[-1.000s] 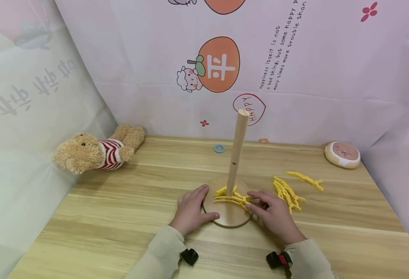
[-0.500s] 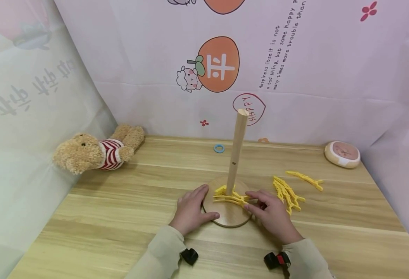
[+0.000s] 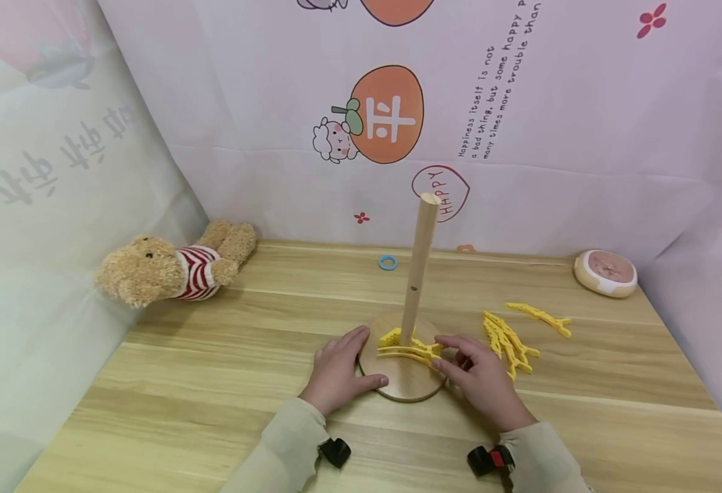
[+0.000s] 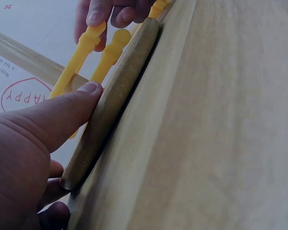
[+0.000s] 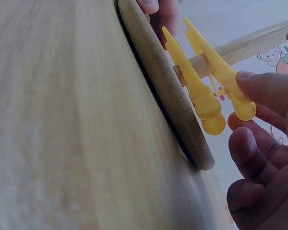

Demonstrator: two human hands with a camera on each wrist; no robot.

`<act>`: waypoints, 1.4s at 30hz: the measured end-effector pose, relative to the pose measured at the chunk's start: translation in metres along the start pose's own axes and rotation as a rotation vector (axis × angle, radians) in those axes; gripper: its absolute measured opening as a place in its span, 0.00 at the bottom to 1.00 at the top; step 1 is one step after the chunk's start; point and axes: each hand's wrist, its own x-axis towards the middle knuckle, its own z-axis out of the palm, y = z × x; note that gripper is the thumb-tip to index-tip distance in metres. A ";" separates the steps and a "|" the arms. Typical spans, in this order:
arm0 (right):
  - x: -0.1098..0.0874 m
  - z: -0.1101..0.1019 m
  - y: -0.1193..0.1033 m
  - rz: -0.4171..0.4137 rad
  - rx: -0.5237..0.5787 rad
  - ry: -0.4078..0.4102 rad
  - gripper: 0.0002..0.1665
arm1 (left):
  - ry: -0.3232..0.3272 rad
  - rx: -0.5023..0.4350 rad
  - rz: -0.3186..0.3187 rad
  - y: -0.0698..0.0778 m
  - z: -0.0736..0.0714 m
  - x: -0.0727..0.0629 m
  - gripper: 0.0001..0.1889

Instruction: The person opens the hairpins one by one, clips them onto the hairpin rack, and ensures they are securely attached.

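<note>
A wooden stand has a round base (image 3: pixel 400 390) and an upright pole (image 3: pixel 419 274). My left hand (image 3: pixel 339 373) grips the base at its left edge, thumb on top and fingers at the rim. With thumb and fingers, my right hand (image 3: pixel 480 380) pinches the tail of a yellow hair clip (image 5: pixel 230 86) placed at the foot of the pole. Just below it, another yellow clip (image 5: pixel 201 103) lies at the pole, close to the base, as the right wrist view shows. Parts of both clips are hidden behind the pole.
Several yellow clips (image 3: pixel 508 346) lie in a pile right of my right hand, with a single clip (image 3: pixel 539 317) behind them. A blue ring (image 3: pixel 388 262), a teddy bear (image 3: pixel 176 267) at left and a rounded cream device (image 3: pixel 606 274) at right sit toward the back.
My right hand has shifted very slightly left at the clip. The left hand and the stand stay where they were.
</note>
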 end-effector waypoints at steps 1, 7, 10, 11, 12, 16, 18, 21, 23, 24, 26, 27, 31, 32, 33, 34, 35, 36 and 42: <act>0.000 0.000 0.000 0.005 0.003 -0.002 0.22 | 0.000 0.001 0.001 0.000 0.000 0.000 0.50; 0.000 -0.002 0.001 0.015 0.022 0.000 0.22 | 0.003 -0.001 0.001 -0.001 0.001 0.001 0.50; 0.000 -0.004 0.002 0.012 0.050 -0.001 0.22 | 0.004 -0.003 0.000 -0.001 0.001 0.001 0.50; 0.001 -0.005 0.003 0.012 0.053 -0.003 0.22 | 0.004 -0.005 0.000 -0.001 0.000 0.001 0.50; 0.001 -0.007 0.003 0.012 0.051 -0.005 0.22 | 0.004 -0.004 0.000 -0.001 0.001 0.000 0.50; 0.002 -0.019 0.007 0.021 0.022 0.017 0.22 | 0.004 0.000 0.000 -0.001 0.001 0.000 0.50; 0.003 -0.026 0.010 0.030 -0.002 0.043 0.21 | 0.002 0.003 -0.001 -0.001 0.001 0.000 0.50; 0.003 -0.037 0.015 0.052 -0.027 0.080 0.21 | 0.003 -0.001 0.000 -0.001 0.000 0.000 0.50; 0.003 -0.043 0.017 0.067 -0.043 0.097 0.21 | 0.002 -0.001 -0.002 -0.001 0.000 0.000 0.50; 0.003 -0.046 0.019 0.075 -0.050 0.105 0.21 | 0.002 0.000 -0.001 -0.001 0.000 0.000 0.50; 0.003 -0.051 0.023 0.079 -0.067 0.125 0.22 | 0.004 -0.002 -0.001 -0.001 0.000 0.000 0.50; 0.003 -0.053 0.025 0.079 -0.071 0.135 0.22 | 0.004 0.000 -0.001 -0.001 0.000 0.000 0.50; 0.002 -0.060 0.033 0.064 -0.087 0.180 0.21 | 0.003 0.000 -0.004 -0.001 0.000 0.000 0.50; 0.002 -0.062 0.036 0.061 -0.091 0.192 0.21 | 0.003 -0.001 -0.004 -0.001 0.000 0.000 0.50; 0.002 -0.064 0.037 0.063 -0.093 0.201 0.21 | 0.003 -0.001 -0.004 -0.001 0.000 0.000 0.50; 0.001 -0.066 0.039 0.071 -0.094 0.209 0.21 | 0.003 -0.001 -0.004 -0.001 0.000 0.000 0.50; 0.001 -0.068 0.041 0.080 -0.102 0.215 0.22 | 0.003 -0.002 -0.003 -0.001 0.001 0.000 0.50; 0.000 -0.070 0.042 0.091 -0.107 0.220 0.22 | 0.004 -0.002 -0.002 -0.001 0.001 0.000 0.50; -0.004 -0.084 0.053 0.137 -0.153 0.210 0.25 | 0.004 0.002 0.001 -0.003 0.001 0.000 0.50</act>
